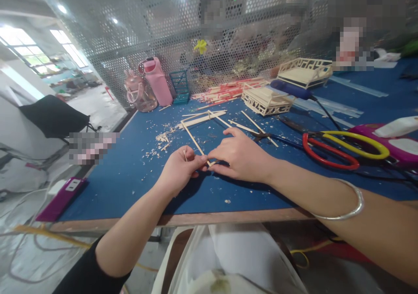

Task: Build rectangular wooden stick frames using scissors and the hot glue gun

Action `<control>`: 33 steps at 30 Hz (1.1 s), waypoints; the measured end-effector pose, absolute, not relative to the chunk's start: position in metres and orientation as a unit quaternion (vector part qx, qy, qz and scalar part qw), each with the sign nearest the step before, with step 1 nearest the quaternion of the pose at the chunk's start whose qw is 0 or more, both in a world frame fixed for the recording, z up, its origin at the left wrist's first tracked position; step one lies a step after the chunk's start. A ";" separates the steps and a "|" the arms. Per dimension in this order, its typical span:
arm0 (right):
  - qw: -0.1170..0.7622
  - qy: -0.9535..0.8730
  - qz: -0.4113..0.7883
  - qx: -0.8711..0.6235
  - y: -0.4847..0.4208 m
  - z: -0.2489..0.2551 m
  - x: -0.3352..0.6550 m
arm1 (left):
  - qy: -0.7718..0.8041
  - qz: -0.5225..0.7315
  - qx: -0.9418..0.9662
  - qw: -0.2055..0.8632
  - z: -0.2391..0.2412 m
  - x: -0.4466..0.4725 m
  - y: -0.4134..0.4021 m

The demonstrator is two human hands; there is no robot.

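Note:
A frame of thin wooden sticks [193, 140] lies on the blue table top, one corner toward me. My left hand [181, 168] is closed, thumb and fingers pinching the stick close to that corner. A short pale sliver [185, 155] shows between its fingers. From the other side my right hand [243, 155] has thumb and index finger closed on the same corner; the exact contact is partly hidden. Beyond the frame is a small bundle of wooden sticks [205, 119]. Blue-handled pliers [261, 136] and loose sticks lie beyond my right hand.
Red-and-yellow-handled scissors [331, 161] and a glue gun [388, 137] lie right. Two small wooden lattice pieces, one here [266, 101], stand behind, near a blue-handled tool [290, 89]. Pink bottles [158, 82] stand by the perforated metal screen [170, 28]. A purple power strip [62, 200] sits front left.

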State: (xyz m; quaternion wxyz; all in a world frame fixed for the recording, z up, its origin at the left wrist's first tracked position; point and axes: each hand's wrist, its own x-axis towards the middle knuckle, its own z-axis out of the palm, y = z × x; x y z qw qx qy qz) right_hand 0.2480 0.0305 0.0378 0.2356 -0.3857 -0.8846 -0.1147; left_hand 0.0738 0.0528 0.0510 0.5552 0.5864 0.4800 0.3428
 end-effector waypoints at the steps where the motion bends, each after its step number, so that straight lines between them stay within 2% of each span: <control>1: 0.240 -0.881 -0.104 -0.393 0.030 0.038 0.248 | 0.479 0.343 0.587 0.555 0.051 0.074 0.053; 8: 0.235 -0.862 -0.077 -0.442 0.031 0.041 0.250 | 0.477 0.326 0.609 0.543 0.049 0.074 0.053; 14: 0.183 -0.856 -0.086 -0.475 0.029 0.045 0.247 | 0.484 0.327 0.612 0.534 0.048 0.075 0.054; 18: 0.185 -0.865 -0.057 -0.464 0.029 0.048 0.249 | 0.488 0.326 0.603 0.541 0.049 0.075 0.054; 21: 0.229 -0.865 0.001 -0.447 0.026 0.058 0.261 | 0.485 0.332 0.591 0.553 0.048 0.074 0.054; 23: 0.294 -0.849 0.034 -0.438 0.020 0.068 0.272 | 0.483 0.330 0.587 0.559 0.048 0.073 0.052; 27: 0.413 -0.789 0.016 -0.456 -0.002 0.088 0.290 | 0.493 0.318 0.604 0.540 0.049 0.068 0.049; 30: 0.439 -0.730 -0.040 -0.523 -0.024 0.088 0.303 | 0.507 0.328 0.630 0.489 0.052 0.060 0.044; 33: 0.415 -0.664 -0.095 -0.615 -0.046 0.077 0.320 | 0.503 0.364 0.646 0.444 0.055 0.048 0.030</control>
